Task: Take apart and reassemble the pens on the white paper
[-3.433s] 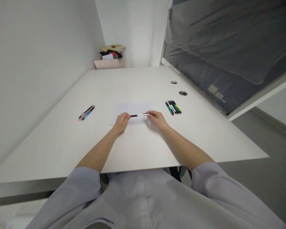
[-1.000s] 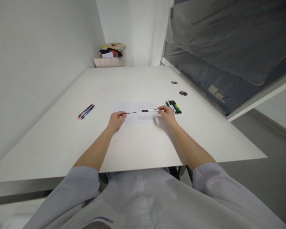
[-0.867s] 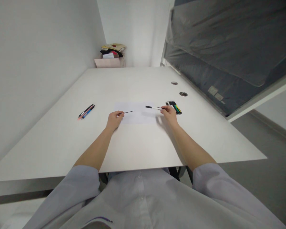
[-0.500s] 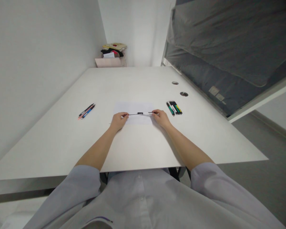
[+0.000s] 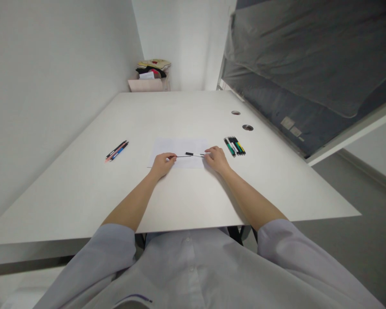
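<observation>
My left hand point(image 5: 163, 165) is closed in a pinch on a thin dark rod point(image 5: 184, 156) that looks like a pen refill and points right. A white pen point(image 5: 195, 155) with a black end lies across the gap between the hands, above a sheet of white paper point(image 5: 180, 145). Its right end runs to the fingertips of my right hand point(image 5: 216, 159), which are closed around it. A short dark tip also shows by those fingers; what it belongs to is too small to tell. The rod's free end is close beneath the black end of the pen.
Several pens point(image 5: 234, 146) with green, white, black and yellow parts lie side by side at the right. Black, pink and blue pens point(image 5: 117, 151) lie at the left. Two round holes point(image 5: 247, 127) pierce the white table point(image 5: 180, 197). A box with cloth point(image 5: 145, 85) stands beyond it.
The dark rod and the pen were nearly in one line; now the rod sits slightly lower and apart from the pen's black end. My left hand has shifted slightly right and down.
</observation>
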The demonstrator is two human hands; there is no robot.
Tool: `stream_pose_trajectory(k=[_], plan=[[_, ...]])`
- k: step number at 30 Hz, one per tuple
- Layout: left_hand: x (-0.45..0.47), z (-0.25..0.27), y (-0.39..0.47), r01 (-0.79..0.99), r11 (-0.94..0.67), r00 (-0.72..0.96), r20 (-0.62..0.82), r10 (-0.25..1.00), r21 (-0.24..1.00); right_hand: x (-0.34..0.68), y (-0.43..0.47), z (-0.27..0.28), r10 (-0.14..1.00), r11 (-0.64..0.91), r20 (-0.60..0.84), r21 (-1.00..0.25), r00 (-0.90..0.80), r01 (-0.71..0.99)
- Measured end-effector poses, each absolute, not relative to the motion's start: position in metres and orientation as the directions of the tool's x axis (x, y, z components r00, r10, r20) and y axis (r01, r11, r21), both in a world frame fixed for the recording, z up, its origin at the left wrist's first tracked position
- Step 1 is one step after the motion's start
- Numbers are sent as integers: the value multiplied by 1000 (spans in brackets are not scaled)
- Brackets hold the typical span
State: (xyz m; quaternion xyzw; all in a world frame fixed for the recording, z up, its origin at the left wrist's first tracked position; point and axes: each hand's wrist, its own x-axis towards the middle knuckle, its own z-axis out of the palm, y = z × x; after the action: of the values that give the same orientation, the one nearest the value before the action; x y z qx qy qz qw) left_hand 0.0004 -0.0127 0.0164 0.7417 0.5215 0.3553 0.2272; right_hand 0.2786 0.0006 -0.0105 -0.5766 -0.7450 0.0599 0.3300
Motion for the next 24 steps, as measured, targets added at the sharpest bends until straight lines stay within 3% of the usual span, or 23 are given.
stream_pose_trajectory(k=[5,10,14,20,24], plan=[[14,18,-19,625,-413,271,312,911,663,255,-16,6,808,558,474,-423,-351,714],[24,19,-25,609,-480,352,327,877,631,234,-28,9,773,619,427,-345,-470,706],[20,17,-23,631,-475,348,323,880,613,237,-26,8,791,590,414,-325,-450,739],[11,12,-15,711,-403,258,319,912,577,249,-19,6,885,392,376,-286,-274,875],[13,13,-15,718,-422,277,328,903,554,247,-20,8,888,383,372,-269,-272,883]])
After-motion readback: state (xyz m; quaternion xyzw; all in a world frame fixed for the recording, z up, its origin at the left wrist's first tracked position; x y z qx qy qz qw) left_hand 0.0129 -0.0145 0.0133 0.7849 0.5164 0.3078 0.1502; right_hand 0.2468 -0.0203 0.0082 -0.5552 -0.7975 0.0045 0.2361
